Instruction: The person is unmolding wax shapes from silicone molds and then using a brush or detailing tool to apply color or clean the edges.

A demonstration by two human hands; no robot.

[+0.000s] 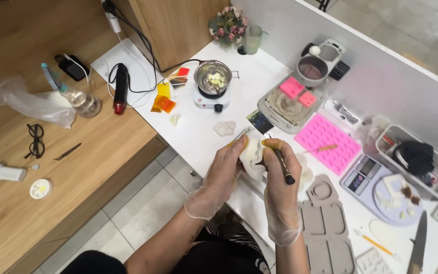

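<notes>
My left hand (225,167), in a thin clear glove: fingers curled around a pale, cream-coloured wax-like piece (252,156), gripping it from the left above the near edge of the white table (198,132).

My right hand (279,170), gloved likewise: closed around a slim dark tool (282,164), held like a pen, its far tip against the pale piece; whether the tip cuts in or only touches, I cannot tell.

Just right of my hands: grey silicone moulds (325,223) with rounded rectangular cavities, lying flat.

Farther right: a pink mould mat (328,142) with many small cells; near it a small digital scale (368,177) carrying a plate of pale scraps.

Near right corner: a knife (418,246) and a yellow-handled stick (373,242).

Far from my hands: a small white hotplate (210,96) with a steel pot (213,76) holding pale lumps.

Far right of that: a grey tray (290,109) with two pink blocks.

Left, on the wooden bench (51,203): black spectacles (35,140), tweezers (67,151), a clear bottle (79,100) and a black heat tool (120,87).
</notes>
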